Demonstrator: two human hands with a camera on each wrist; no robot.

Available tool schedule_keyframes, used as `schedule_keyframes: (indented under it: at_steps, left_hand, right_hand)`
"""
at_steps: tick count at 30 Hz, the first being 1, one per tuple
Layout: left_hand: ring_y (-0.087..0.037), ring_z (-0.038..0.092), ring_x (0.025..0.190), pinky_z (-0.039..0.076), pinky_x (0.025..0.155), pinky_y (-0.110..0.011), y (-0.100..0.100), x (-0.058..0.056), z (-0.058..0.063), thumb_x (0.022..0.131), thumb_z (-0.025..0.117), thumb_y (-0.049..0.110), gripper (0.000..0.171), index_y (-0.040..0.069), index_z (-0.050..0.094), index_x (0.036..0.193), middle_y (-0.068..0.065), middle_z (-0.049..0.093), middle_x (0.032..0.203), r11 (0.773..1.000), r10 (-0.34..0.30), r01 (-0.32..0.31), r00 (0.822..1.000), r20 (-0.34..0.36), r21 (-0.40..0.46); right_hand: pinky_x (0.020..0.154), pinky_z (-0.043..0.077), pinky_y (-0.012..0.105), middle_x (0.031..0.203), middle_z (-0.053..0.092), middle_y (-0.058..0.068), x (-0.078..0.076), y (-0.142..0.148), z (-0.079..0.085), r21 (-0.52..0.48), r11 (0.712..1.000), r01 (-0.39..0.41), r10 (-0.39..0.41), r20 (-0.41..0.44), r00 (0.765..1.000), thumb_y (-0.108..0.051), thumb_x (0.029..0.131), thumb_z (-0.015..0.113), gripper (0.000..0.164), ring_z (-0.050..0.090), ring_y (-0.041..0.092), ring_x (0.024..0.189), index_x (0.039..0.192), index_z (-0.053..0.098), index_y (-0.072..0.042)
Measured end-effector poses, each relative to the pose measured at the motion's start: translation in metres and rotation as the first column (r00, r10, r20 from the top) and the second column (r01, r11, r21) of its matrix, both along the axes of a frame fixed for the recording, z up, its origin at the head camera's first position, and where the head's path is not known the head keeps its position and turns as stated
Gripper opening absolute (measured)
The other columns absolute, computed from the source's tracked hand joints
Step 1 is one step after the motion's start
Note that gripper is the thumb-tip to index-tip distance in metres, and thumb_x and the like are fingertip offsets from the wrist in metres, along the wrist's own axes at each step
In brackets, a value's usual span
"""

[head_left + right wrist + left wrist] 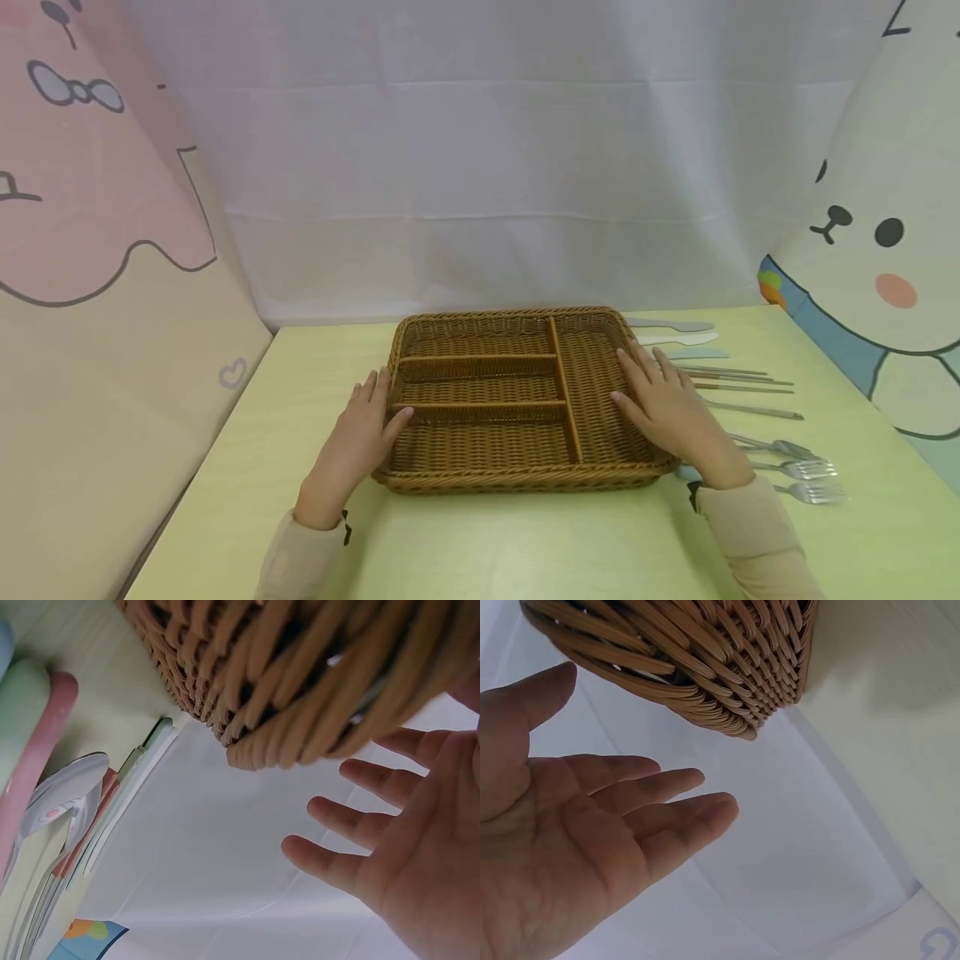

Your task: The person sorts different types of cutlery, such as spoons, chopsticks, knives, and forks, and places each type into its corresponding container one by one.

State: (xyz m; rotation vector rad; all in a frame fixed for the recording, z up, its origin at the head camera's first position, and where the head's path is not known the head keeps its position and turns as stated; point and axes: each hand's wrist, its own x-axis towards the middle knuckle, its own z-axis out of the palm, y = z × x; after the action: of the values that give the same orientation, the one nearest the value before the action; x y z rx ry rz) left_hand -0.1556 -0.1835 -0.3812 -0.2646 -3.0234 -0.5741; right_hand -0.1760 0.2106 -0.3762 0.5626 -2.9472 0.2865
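Note:
A brown wicker basket [525, 479] with dividers forming several compartments lies on the pale yellow table. At its left side is my left hand [356, 446], fingers extended by the rim and thumb over the corner compartment. My right hand [671, 412] lies across the right rim, fingers spread. The left wrist view has the left hand [562, 840] palm in sight with fingers loosely straight beside the wicker wall [757, 660]. In the right wrist view, the right hand's fingers [352, 821] stretch out near the basket's woven side [247, 690]. Neither hand grips anything.
Right of the basket, cutlery lies in a column: knives [682, 339], chopsticks [742, 387], spoons [795, 450] and forks [813, 493], partly hidden behind the right hand and forearm. A white cloth [480, 167] hangs behind the table, with cartoon-printed cloths at both sides.

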Motion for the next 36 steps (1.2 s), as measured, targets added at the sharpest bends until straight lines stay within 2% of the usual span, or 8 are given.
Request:
schedule_keyframes:
  at_steps: [8, 15, 22, 25, 30, 32, 36]
  left_hand:
    - [-0.047, 0.032, 0.128, 0.036, 0.100, -0.057, -0.006, -0.008, -0.003, 0.096, 0.047, 0.025, 0.064, -0.010, 0.018, 0.142, -0.032, 0.026, 0.142, 0.995, -0.026, 0.030, 0.999, -0.042, 0.097]
    - [-0.046, 0.032, 0.129, 0.036, 0.101, -0.057, -0.014, -0.014, -0.011, 0.097, 0.044, 0.022, 0.061, -0.009, 0.017, 0.142, -0.031, 0.029, 0.142, 0.985, -0.055, 0.056, 0.998, -0.010, 0.162]
    - [-0.046, 0.030, 0.130, 0.035, 0.101, -0.057, -0.017, -0.020, -0.019, 0.097, 0.044, 0.020, 0.060, -0.009, 0.016, 0.142, -0.032, 0.027, 0.142, 0.982, -0.074, 0.069, 0.997, 0.022, 0.175]
    - [-0.046, 0.030, 0.130, 0.035, 0.102, -0.057, -0.018, -0.022, -0.023, 0.097, 0.044, 0.019, 0.059, -0.010, 0.017, 0.142, -0.032, 0.028, 0.142, 0.982, -0.077, 0.074, 0.997, 0.012, 0.172]
    - [-0.046, 0.031, 0.129, 0.035, 0.102, -0.056, -0.018, -0.026, -0.028, 0.098, 0.043, 0.016, 0.057, -0.013, 0.019, 0.140, -0.034, 0.027, 0.141, 0.985, -0.081, 0.080, 0.997, 0.000, 0.153]
    - [-0.047, 0.030, 0.129, 0.035, 0.101, -0.056, -0.018, -0.027, -0.030, 0.098, 0.042, 0.016, 0.056, -0.014, 0.019, 0.139, -0.034, 0.026, 0.141, 0.986, -0.085, 0.084, 0.996, 0.005, 0.143]
    - [-0.047, 0.025, 0.131, 0.032, 0.103, -0.056, -0.017, -0.028, -0.034, 0.099, 0.038, 0.015, 0.055, -0.015, 0.015, 0.140, -0.035, 0.020, 0.143, 0.986, -0.097, 0.093, 0.995, 0.021, 0.135]
  right_hand:
    - [0.098, 0.027, 0.069, 0.146, 0.024, 0.025, 0.000, 0.008, 0.000, 0.002, 1.000, 0.017, -0.017, -0.064, 0.998, -0.032, 0.096, 0.045, 0.058, 0.023, 0.051, 0.129, 0.142, 0.028, -0.001]
    - [0.093, 0.032, 0.069, 0.142, 0.031, 0.026, 0.004, 0.020, 0.000, 0.023, 0.999, 0.023, -0.021, -0.102, 0.995, -0.026, 0.095, 0.050, 0.053, 0.031, 0.050, 0.125, 0.137, 0.035, 0.001]
    - [0.090, 0.040, 0.062, 0.133, 0.042, 0.030, 0.010, 0.033, -0.004, 0.030, 1.000, 0.003, 0.002, -0.167, 0.986, -0.019, 0.090, 0.058, 0.050, 0.042, 0.049, 0.116, 0.131, 0.043, 0.005]
    - [0.088, 0.040, 0.062, 0.130, 0.044, 0.031, 0.012, 0.039, -0.007, 0.028, 1.000, 0.006, -0.001, -0.177, 0.984, -0.017, 0.088, 0.059, 0.048, 0.044, 0.049, 0.114, 0.128, 0.046, 0.006]
    - [0.079, 0.047, 0.057, 0.121, 0.052, 0.027, 0.014, 0.049, -0.012, 0.018, 1.000, -0.019, 0.023, -0.246, 0.969, -0.010, 0.084, 0.063, 0.039, 0.052, 0.046, 0.104, 0.118, 0.053, 0.007]
    - [0.074, 0.049, 0.055, 0.120, 0.053, 0.027, 0.014, 0.053, -0.014, 0.027, 0.999, -0.017, 0.023, -0.244, 0.970, -0.009, 0.083, 0.063, 0.037, 0.054, 0.047, 0.101, 0.116, 0.055, 0.005]
    - [0.069, 0.050, 0.056, 0.120, 0.053, 0.028, 0.016, 0.059, -0.016, 0.052, 0.998, 0.021, -0.011, -0.174, 0.985, -0.010, 0.083, 0.062, 0.036, 0.054, 0.049, 0.098, 0.116, 0.056, 0.004]
